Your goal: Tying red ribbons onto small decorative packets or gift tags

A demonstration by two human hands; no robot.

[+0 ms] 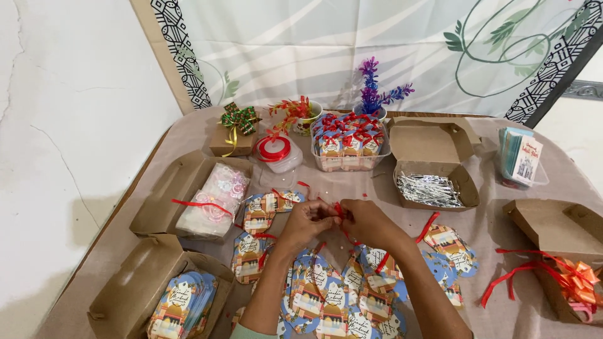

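Head view: both hands meet over the middle of the surface point(515, 188). The left hand point(306, 221) and the right hand point(370, 221) have their fingers pinched together on a short piece of red ribbon point(339, 210), held just above a spread of printed tags point(333, 301) that lie overlapping below the wrists. The fingers are closed tight on the ribbon, and the fingertips hide whether a knot is there.

What could go wrong, as I judge it: the ribbon is narrow and slick-looking, so it may slip out of the pinch and any loop could fall open. Its loose end trails down toward the tags, where it could snag on another red strip point(427, 227) lying just beside the right wrist and drag a tag along. The forearms rest over the tags, so a shift of the arms could push them out of place or crease them. The open box of silver strips point(433, 188) sits near, beyond the right hand; a wide elbow swing might knock it. The clear tub of finished pieces point(350, 154) stands well apart.
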